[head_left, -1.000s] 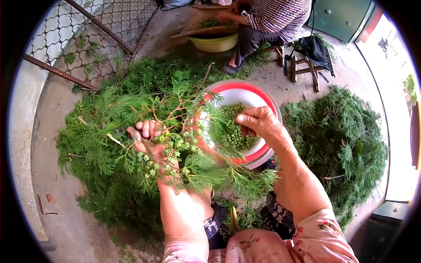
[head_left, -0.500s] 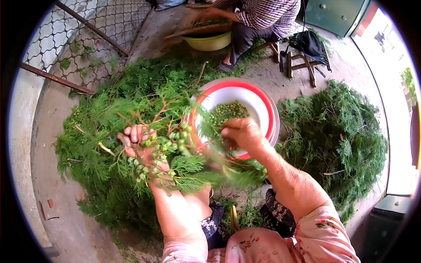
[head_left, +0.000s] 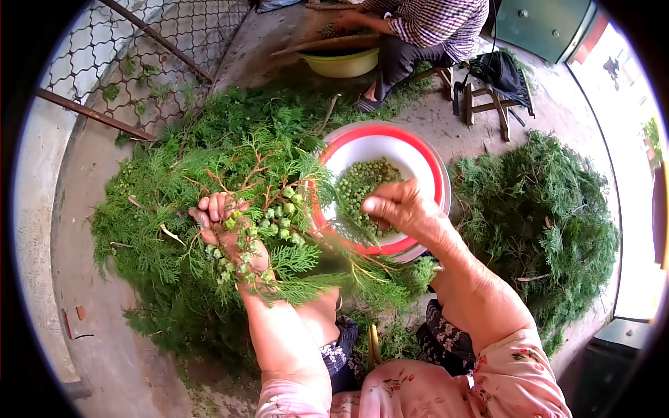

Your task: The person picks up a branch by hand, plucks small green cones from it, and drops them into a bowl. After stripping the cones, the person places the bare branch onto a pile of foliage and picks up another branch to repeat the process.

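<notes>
My left hand (head_left: pixel 226 221) is wrapped round a leafy green branch (head_left: pixel 279 209) that bears clusters of pale green cones (head_left: pixel 284 221). The branch reaches right, over the near left rim of a white basin (head_left: pixel 418 150) with a red band. Small green cones (head_left: pixel 362 177) lie inside the basin. Above its near right part is my right hand (head_left: pixel 401 207), its fingers curled together; whether something small is between them is hidden.
Heaps of green branches lie on the left (head_left: pixel 160 279) and right (head_left: pixel 543 230). Beyond the basin sits a person (head_left: pixel 435 31) by a yellow tub (head_left: pixel 341 64). A wooden stool (head_left: pixel 491 108) stands at back right, wire mesh (head_left: pixel 153 63) at back left.
My right hand has shifted slightly right relative to the branch, which now blurs less. The whole view has shifted a little, and the basin sits slightly farther right.
</notes>
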Available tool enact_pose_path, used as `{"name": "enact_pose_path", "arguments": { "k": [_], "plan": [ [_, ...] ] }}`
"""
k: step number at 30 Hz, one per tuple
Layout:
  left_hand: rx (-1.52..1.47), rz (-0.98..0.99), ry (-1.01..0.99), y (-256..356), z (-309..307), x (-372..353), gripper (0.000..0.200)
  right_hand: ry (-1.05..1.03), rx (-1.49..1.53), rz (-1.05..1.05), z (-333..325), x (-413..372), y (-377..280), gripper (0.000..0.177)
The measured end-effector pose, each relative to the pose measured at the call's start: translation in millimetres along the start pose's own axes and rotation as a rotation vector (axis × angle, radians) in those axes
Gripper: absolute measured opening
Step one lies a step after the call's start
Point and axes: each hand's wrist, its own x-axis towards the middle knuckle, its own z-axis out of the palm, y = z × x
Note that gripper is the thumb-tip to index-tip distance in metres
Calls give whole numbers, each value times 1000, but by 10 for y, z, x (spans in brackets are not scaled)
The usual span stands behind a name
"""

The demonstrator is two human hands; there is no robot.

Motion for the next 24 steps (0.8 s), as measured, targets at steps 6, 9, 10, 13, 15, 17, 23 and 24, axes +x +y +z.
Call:
{"name": "enact_pose_path", "arguments": {
  "k": [6,9,10,13,15,17,23,24],
  "plan": [
    [-102,-76,13,-18,54,62,22,-191,-115,-218,285,-114,-102,36],
    [-5,-98,4,-59,135,79,22,-76,-148,-276,396,-102,-69,21],
    [-3,-84,20,-77,140,71,22,-54,-158,-278,418,-95,-60,16],
    [-50,-101,-11,-63,2,61,26,4,-208,-195,395,-112,-46,18],
    [-6,-85,26,-125,25,41,28,3,10,-18,348,-126,-29,18],
    [46,-84,122,-220,174,39,33,2,185,178,312,-111,-18,19],
    [87,-39,5,-323,60,58,18,258,524,368,405,-103,17,14],
    [55,-81,-29,-294,46,79,17,308,522,377,404,-80,79,15]
  ]
}}
